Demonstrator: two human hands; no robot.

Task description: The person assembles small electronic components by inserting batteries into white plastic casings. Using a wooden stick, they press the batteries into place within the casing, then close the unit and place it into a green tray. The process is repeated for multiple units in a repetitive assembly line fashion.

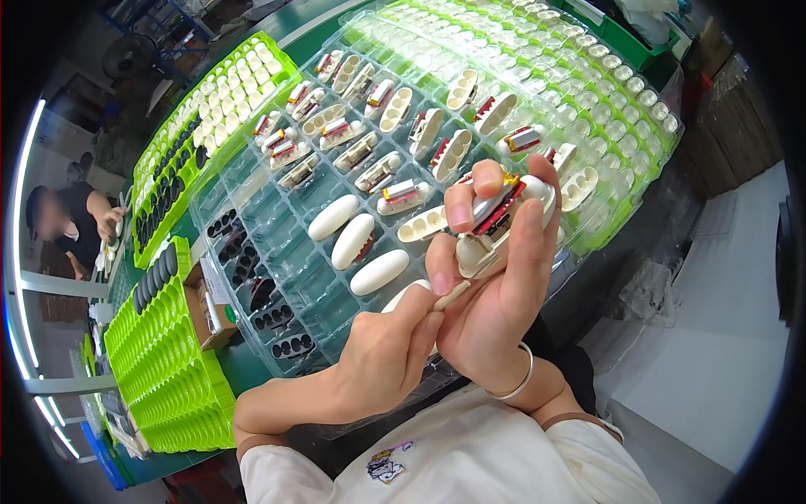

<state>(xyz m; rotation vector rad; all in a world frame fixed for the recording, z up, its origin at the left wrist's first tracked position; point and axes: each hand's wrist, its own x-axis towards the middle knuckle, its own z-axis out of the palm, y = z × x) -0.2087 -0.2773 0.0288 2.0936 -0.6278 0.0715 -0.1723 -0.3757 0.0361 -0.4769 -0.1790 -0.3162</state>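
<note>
My right hand (504, 294), a bangle on its wrist, is closed around a small white oval casing (480, 256). The casing is open; a red circuit board (497, 215) and a silvery part with yellow tape show in it. Below it, my left hand (382, 353) pinches a thin cream stick-like piece (452, 296) between thumb and finger. Its tip lies close to the casing's lower end; whether they touch I cannot tell. Under both hands, a clear compartment tray (285, 227) holds several similar casings, some with red parts, and smooth white oval shells (379, 271).
Black shells (292, 345) fill the tray's left columns. Green trays (159, 370) stand at the left, some with white and black pieces. At the far right, a green tray (621, 160) carries many clear-looking pieces. A small cardboard box (204, 315) sits left. Another person (71, 223) works far left.
</note>
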